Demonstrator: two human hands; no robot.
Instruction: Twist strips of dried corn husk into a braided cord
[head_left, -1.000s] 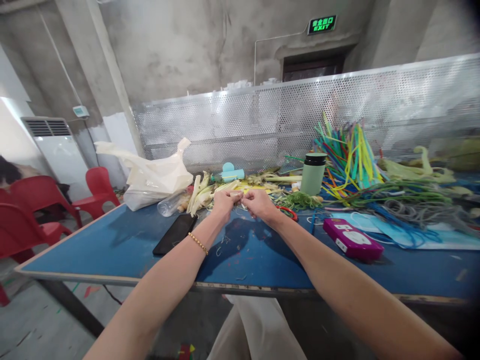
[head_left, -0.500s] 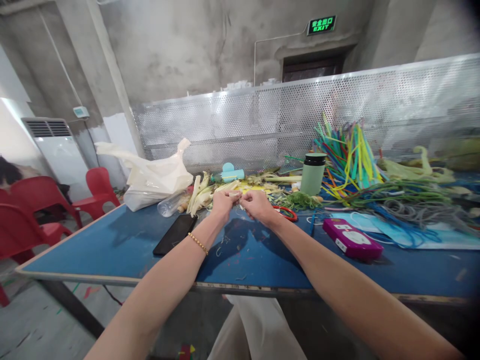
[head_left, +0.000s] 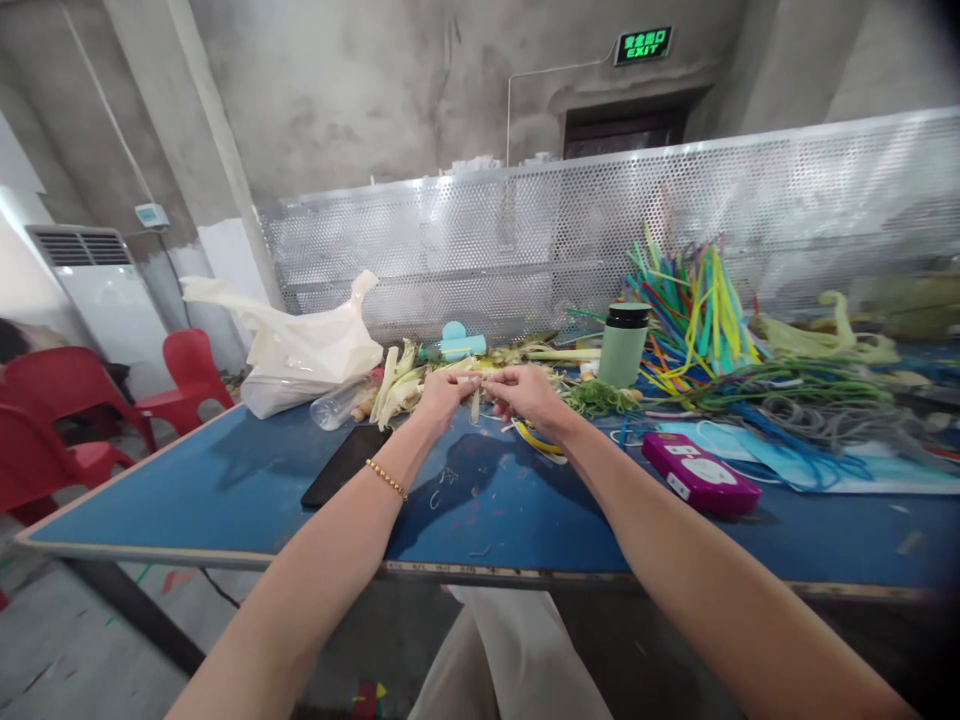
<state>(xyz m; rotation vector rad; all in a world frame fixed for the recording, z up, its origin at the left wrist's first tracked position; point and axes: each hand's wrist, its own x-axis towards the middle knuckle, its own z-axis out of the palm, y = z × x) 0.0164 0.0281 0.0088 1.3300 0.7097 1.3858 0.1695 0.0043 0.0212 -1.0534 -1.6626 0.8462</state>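
Observation:
My left hand (head_left: 445,396) is closed in a pinch above the middle of the blue table (head_left: 262,500). A thin pale strip, like corn husk (head_left: 475,404), hangs down at its fingertips. Close beside it, my right hand (head_left: 531,396) has its thumb and forefinger pinched near the same strip, the other fingers curled loosely. Whether the strip runs through both pinches is too small to tell. Pale husks (head_left: 397,390) lie in a heap just left of my left hand. Under my right wrist is a yellow loop (head_left: 534,440), partly covered.
A black phone (head_left: 346,466), clear bottle (head_left: 339,408) and white plastic bag (head_left: 307,350) are at left. On the right stand a green flask (head_left: 624,345), purple box (head_left: 701,475), tangled cords (head_left: 810,385) and colourful pipe-cleaner-like sticks (head_left: 716,310). Red chairs (head_left: 191,380) are beyond the left edge.
My right hand has turned and its lower fingers have loosened. The pale strip now shows hanging between the hands. A yellow loop appears under my right wrist, where a red one showed before.

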